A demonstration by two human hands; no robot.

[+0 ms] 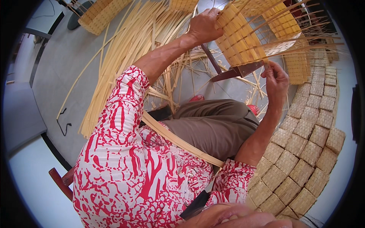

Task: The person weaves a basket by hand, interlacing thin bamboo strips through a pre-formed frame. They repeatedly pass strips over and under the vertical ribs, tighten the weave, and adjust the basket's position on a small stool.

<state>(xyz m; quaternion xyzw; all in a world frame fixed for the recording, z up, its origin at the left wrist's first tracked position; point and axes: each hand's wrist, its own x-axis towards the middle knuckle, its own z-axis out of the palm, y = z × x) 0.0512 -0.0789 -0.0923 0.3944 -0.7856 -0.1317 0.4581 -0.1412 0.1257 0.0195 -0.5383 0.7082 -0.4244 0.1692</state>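
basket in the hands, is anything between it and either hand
Nothing visible: the left hand grips the basket's upper left edge, and the right hand's fingertips pinch at its lower right corner. Loose strips stick out to the right, above the right hand in this view.

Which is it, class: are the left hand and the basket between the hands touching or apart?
Touching: the head view shows the left hand against the left edge of the basket, with no gap between skin and weave.
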